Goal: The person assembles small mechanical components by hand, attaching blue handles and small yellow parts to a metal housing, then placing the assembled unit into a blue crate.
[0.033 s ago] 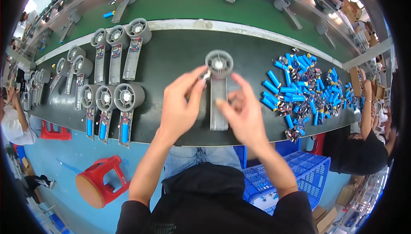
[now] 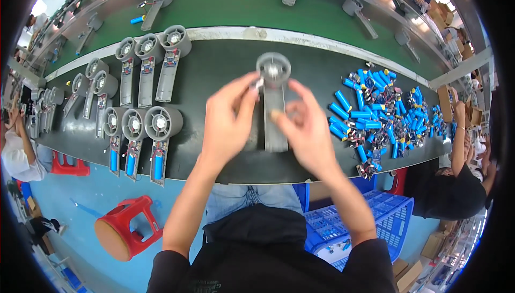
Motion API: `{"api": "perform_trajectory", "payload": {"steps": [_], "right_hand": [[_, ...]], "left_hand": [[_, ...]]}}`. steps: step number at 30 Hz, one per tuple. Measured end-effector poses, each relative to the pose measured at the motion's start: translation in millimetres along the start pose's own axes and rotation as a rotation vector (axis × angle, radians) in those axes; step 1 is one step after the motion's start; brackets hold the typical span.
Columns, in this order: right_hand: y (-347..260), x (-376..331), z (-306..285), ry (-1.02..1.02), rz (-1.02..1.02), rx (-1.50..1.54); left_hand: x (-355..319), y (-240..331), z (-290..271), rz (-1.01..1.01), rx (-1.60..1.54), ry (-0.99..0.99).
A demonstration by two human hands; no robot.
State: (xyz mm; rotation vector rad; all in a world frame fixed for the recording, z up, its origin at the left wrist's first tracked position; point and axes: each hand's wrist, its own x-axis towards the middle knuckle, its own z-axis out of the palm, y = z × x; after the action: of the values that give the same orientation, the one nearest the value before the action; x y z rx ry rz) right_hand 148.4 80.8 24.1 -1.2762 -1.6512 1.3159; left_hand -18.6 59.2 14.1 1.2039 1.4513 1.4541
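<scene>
A grey handheld fan housing (image 2: 276, 132), with a round ringed head and a long open handle, is in front of me over the dark bench. Beside the lower left of its head, my left hand (image 2: 229, 116) pinches a small white part (image 2: 258, 83) between thumb and fingertips. My right hand (image 2: 307, 129) grips the housing from the right, its thumb over the handle and its index finger by the head. Motion blurs the right fingers, and the handle's inside is hard to make out.
Rows of similar fan housings (image 2: 161, 124) stand on the left, some with blue batteries. A heap of blue batteries with wired boards (image 2: 370, 113) lies on the right. Beyond the pale ledge, a green belt (image 2: 225, 8) carries more housings. A red stool (image 2: 129, 228) and blue crate (image 2: 394, 228) stand below.
The fan housing has moved slightly away from me, and both hands have shifted the same way with it. The right thumb is farther up the view.
</scene>
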Motion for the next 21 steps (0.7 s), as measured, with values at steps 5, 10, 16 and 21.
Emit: {"api": "perform_trajectory", "payload": {"steps": [5, 10, 16, 21], "right_hand": [[-16.0, 188.7, 15.8, 0.086, -0.389, -0.304], [-14.1, 297.9, 32.6, 0.132, -0.371, -0.329], [-28.8, 288.9, 14.0, 0.501, -0.401, -0.854], [1.4, 329.6, -27.0, 0.415, 0.019, -0.843]], "left_hand": [[146.9, 13.8, -1.4, 0.229, 0.443, 0.350], [254.9, -28.8, -5.5, 0.296, 0.577, 0.505], [247.0, -72.3, -8.9, 0.253, 0.768, 0.521], [204.5, -44.5, 13.3, 0.277, 0.743, 0.598]]}}
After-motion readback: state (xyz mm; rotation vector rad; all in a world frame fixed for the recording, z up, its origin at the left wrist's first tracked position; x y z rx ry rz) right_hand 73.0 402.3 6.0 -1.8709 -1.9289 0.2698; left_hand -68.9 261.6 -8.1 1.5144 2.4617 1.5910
